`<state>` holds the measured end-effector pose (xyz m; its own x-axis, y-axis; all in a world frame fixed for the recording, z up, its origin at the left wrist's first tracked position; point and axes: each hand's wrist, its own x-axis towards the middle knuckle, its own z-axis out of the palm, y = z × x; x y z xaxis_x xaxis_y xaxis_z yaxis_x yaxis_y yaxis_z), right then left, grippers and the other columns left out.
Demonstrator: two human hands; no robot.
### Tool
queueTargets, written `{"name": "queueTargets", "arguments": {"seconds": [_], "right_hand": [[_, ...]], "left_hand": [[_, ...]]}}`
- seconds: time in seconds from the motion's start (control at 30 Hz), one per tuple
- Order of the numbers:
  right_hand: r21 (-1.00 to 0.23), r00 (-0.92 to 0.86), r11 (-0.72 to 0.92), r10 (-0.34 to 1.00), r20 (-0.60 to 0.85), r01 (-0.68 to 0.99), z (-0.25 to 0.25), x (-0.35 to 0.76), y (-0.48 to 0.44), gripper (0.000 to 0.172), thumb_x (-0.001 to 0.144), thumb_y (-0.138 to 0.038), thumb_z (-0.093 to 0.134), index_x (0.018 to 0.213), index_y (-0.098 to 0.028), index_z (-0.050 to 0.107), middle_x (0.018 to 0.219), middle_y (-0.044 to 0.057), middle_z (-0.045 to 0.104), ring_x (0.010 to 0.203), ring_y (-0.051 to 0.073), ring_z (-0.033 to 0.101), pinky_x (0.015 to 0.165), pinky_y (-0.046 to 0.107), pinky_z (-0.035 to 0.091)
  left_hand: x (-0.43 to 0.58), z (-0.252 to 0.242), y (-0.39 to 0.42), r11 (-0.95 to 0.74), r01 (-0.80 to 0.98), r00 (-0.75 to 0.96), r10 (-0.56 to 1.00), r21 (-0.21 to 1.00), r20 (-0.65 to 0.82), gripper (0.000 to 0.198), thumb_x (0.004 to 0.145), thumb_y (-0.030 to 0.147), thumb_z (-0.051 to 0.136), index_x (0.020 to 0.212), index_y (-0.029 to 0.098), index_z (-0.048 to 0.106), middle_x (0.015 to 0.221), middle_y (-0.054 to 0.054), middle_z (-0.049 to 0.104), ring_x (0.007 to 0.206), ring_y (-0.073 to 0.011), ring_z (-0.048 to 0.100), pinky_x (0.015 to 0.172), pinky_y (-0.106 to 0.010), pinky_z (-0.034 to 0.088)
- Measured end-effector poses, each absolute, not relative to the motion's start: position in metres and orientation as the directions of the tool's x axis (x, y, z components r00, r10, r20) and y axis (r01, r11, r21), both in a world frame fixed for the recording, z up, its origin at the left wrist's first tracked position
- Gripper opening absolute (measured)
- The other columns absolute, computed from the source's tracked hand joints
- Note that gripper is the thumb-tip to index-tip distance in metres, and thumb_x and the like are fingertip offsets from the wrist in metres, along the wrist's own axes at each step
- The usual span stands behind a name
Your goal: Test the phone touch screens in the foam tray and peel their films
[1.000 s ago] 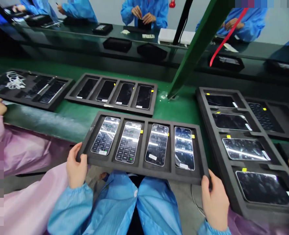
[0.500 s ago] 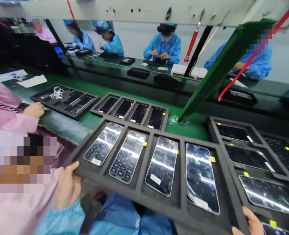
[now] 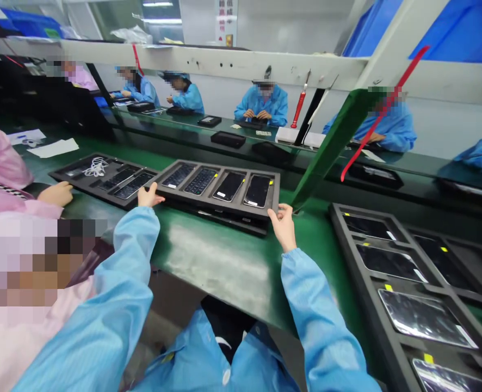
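Note:
Both hands hold a black foam tray (image 3: 192,197) by its near corners, arms stretched forward. My left hand (image 3: 150,196) grips the left corner, and my right hand (image 3: 282,220) grips the right one. Side by side in its compartments lie several phone screens, among them a dark screen (image 3: 228,185) with a yellow tab and a white label. Directly beneath is another black tray (image 3: 241,220), mostly covered by the held one. Whether the upper tray rests fully on it, I cannot tell.
More phone screens lie in a black tray (image 3: 382,305) on the right. At left, a tray (image 3: 78,182) holds a white cable (image 3: 96,166), near a co-worker's hand (image 3: 56,194). A green post (image 3: 334,147) rises behind the bench (image 3: 220,256). Co-workers in blue sit opposite.
The held tray has moved forward, away from my body, and now sits over the tray on the bench. Both hands moved with it, and the bench's near part has come into view.

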<state>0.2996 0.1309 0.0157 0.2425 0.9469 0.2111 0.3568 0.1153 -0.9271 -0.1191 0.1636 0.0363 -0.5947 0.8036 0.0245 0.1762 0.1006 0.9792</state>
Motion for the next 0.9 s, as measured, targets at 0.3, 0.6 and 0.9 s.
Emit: {"name": "queueTargets", "arguments": {"seconds": [0.3,0.6,0.9], "right_hand": [[-0.826,0.14,0.252,0.92,0.366,0.505,-0.024,0.302,0.075,0.033,0.08,-0.036,0.058,0.109,-0.019,0.061,0.116,0.011,0.058,0.102,0.023,0.057,0.078,0.038,0.054],[-0.885,0.365,0.026,0.905,0.219,0.465,-0.041,0.298,0.126,0.042,0.094,-0.051,0.057,0.118,-0.016,0.059,0.108,0.007,0.066,0.091,0.018,0.065,0.084,0.039,0.054],[-0.874,0.355,-0.031,0.92,0.164,0.485,-0.036,0.282,0.153,0.077,0.073,-0.064,0.044,0.124,-0.008,0.058,0.121,0.026,0.061,0.119,0.047,0.054,0.1,0.058,0.041]], "left_hand": [[-0.109,0.035,0.17,0.544,0.301,-0.811,0.578,0.783,-0.09,0.044,0.092,0.042,0.06,0.127,0.017,0.056,0.128,-0.011,0.059,0.112,-0.0224,0.061,0.095,-0.046,0.055],[-0.008,0.03,0.144,0.452,0.491,-0.755,0.647,0.745,0.105,0.044,0.092,0.04,0.06,0.128,0.017,0.054,0.127,-0.011,0.06,0.11,-0.0223,0.062,0.095,-0.045,0.055],[0.075,-0.017,0.15,-0.052,0.83,-0.175,0.921,0.555,0.347,0.04,0.092,0.043,0.059,0.124,0.017,0.058,0.124,-0.01,0.061,0.107,-0.0203,0.062,0.092,-0.043,0.057]]}}
